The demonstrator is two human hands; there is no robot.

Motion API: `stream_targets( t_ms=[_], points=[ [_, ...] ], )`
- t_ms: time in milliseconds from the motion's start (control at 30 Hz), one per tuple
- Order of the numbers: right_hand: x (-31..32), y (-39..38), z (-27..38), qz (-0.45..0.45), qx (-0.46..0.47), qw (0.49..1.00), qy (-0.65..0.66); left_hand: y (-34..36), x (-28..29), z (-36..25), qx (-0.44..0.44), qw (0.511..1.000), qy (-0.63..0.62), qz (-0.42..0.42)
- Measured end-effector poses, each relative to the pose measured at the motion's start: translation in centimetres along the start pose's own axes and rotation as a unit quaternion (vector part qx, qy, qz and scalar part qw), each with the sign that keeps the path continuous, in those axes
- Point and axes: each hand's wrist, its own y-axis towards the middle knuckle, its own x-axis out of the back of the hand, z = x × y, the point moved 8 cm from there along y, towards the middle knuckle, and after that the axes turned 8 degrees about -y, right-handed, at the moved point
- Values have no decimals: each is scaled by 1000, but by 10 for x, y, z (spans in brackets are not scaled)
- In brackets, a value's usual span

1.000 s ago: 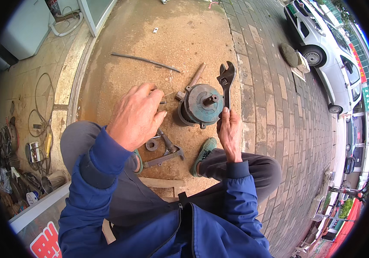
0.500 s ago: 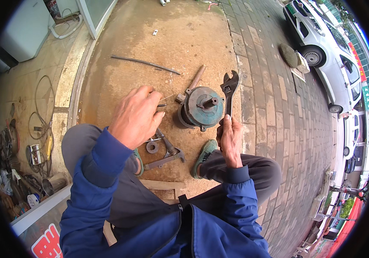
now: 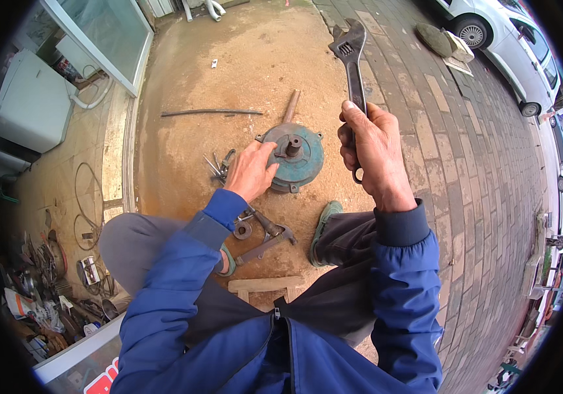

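A round electric motor point(image 3: 307, 154) with a worn green end cover stands on the ground in front of me, its short shaft pointing up. My left hand point(image 3: 252, 172) is at the motor's left edge, thumb and index finger apart; its other fingers are partly hidden. Raised to the right of the motor, my right hand point(image 3: 376, 151) grips an adjustable wrench point(image 3: 353, 62) by its handle, jaws upward. A hammer point(image 3: 265, 226) and a metal ring point(image 3: 242, 230) lie between my feet. Several small tools point(image 3: 216, 167) lie left of the motor, partly behind my left hand.
Beyond the motor a wooden handle point(image 3: 292, 105) sticks out, and a dark rod point(image 3: 212, 112) lies to its left. A low wooden stool point(image 3: 265, 285) is near me. Clutter point(image 3: 58, 289) fills the doorway side at left. Paving and a parked white car point(image 3: 527, 56) are on the right.
My right hand has lifted the wrench up and away from the motor's side. My left hand has moved right and down, from above the ground to the motor's edge. The head view has shifted.
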Motion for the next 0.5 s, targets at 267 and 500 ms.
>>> stream_targets(
  t_ms=[267,500],
  points=[
    [35,4,20,-61,42,996,49,14,-15,15,-19,997,-39,-70],
    [56,-8,14,-65,52,995,61,-125,-50,169,370,855,-319,-174]
  ],
)
